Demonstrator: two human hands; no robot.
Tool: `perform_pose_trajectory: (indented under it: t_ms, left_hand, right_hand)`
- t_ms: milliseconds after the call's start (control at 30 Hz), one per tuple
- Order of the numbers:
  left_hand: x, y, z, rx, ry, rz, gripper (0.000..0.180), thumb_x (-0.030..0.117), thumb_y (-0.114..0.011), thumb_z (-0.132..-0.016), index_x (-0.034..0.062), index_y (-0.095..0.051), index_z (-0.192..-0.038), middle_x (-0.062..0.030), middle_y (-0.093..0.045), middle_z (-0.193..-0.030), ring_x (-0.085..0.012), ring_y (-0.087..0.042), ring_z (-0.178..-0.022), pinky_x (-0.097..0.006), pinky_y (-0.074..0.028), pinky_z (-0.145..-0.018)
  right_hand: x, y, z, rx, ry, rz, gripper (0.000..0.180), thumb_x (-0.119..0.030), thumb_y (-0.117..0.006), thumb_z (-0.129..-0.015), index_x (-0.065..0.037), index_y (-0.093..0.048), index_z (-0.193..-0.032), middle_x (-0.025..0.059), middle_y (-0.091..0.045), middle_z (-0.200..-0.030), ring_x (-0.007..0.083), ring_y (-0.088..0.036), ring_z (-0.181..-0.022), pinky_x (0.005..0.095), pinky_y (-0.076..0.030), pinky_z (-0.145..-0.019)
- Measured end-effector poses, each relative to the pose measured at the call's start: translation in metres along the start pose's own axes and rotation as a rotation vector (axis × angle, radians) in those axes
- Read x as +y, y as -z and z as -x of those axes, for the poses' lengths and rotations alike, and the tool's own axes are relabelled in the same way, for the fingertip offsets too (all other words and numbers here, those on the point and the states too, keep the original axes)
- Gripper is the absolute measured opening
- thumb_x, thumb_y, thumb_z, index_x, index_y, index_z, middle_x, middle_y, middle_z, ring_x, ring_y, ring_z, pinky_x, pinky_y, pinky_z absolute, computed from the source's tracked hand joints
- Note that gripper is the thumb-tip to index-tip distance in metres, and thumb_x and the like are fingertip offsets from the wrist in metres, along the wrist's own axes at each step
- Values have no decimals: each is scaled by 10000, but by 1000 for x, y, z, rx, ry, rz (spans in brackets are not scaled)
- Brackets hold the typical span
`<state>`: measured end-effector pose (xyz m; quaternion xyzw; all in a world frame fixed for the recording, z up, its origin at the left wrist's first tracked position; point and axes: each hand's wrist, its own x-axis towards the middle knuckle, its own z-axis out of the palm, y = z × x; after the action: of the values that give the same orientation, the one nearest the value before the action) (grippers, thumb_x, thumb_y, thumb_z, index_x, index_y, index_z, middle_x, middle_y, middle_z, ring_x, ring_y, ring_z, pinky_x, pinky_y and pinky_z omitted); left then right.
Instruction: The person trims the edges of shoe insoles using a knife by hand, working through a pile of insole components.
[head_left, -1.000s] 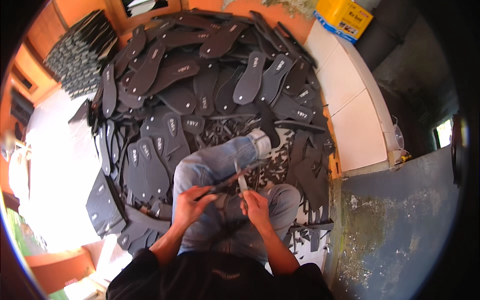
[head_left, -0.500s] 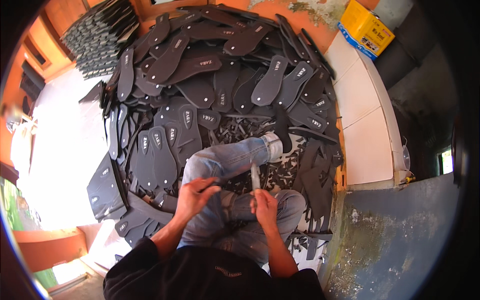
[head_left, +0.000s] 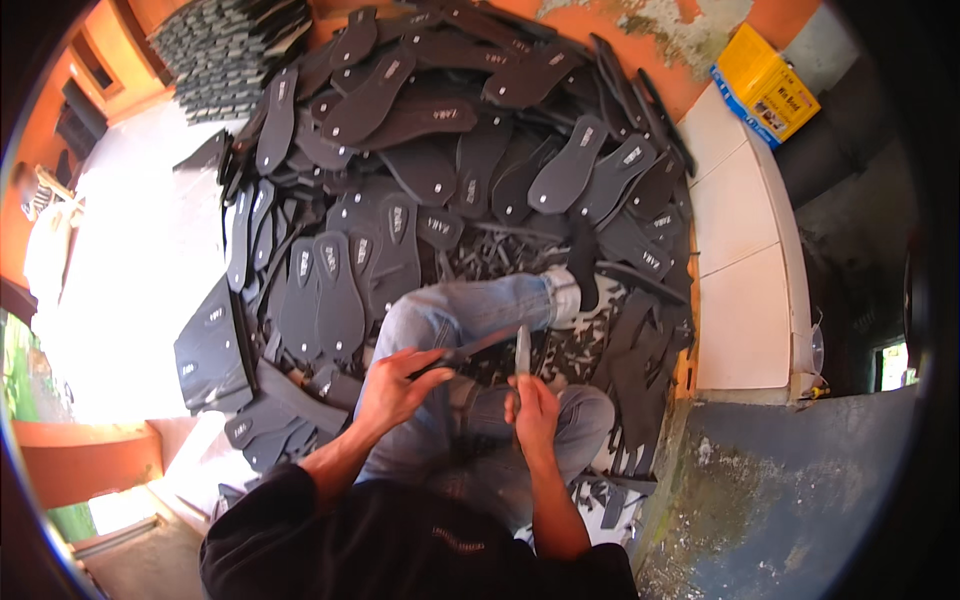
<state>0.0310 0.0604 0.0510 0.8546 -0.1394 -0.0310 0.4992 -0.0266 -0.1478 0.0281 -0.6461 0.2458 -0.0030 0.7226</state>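
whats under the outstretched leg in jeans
Dark offcut scraps and flat dark shoe soles lie around and beneath the leg. The floor directly under it is covered.

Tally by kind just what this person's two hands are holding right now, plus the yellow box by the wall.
Thin dark grey rubber strip, held in the left hand: 1
Narrow metal blade, upright in the right hand: 1
Yellow cardboard box against the orange wall: 1
Total: 3
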Motion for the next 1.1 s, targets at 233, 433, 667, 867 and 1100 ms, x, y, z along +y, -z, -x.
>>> perform_pose_trajectory:
  t_ms: [233,433,667,867,1100]
  left_hand:
    - [-28,10,0,-187,382,272,343,239,-698,-814,-8,-651,-1048,-103,-677,-769,-159,-616,-615,-293,-491,-577]
    - [-13,14,0,-243,464,426,347,229,-680,-839,-25,-639,-1072,-48,-641,-723,-76,-559,-558,-220,-461,-526]
    - [-47,-4,3,-33,147,-63,312,172,-696,-787,-5,-652,-1041,-163,-673,-841,-278,-667,-756,-328,-497,-663]
    - [-13,-6,-1,-407,513,613,311,219,-651,-863,17,-644,-1099,-24,-610,-686,-47,-547,-599,-222,-453,-541]
    - [-20,-7,20,21,138,82,317,235,-715,-779,29,-665,-1015,-180,-658,-929,-305,-646,-814,-328,-494,-716]
  right_hand:
    - [-15,3,14,51,12,-2,263,-227,-513,-928,19,-604,-910,56,-551,-598,118,-481,-467,252,-377,-442]
    - [28,26,-1,203,25,398,269,-249,-551,-903,13,-609,-891,88,-559,-595,182,-533,-498,331,-415,-500]
    - [4,27,19,91,-146,-106,269,-237,-499,-938,9,-589,-878,24,-503,-558,89,-433,-425,226,-346,-408]
    - [31,16,12,295,520,565,299,-252,-526,-921,28,-586,-837,21,-501,-557,129,-486,-495,306,-370,-455]
    - [-3,-3,10,-52,-99,-111,262,-214,-489,-935,10,-582,-836,31,-492,-544,92,-424,-422,225,-324,-403]
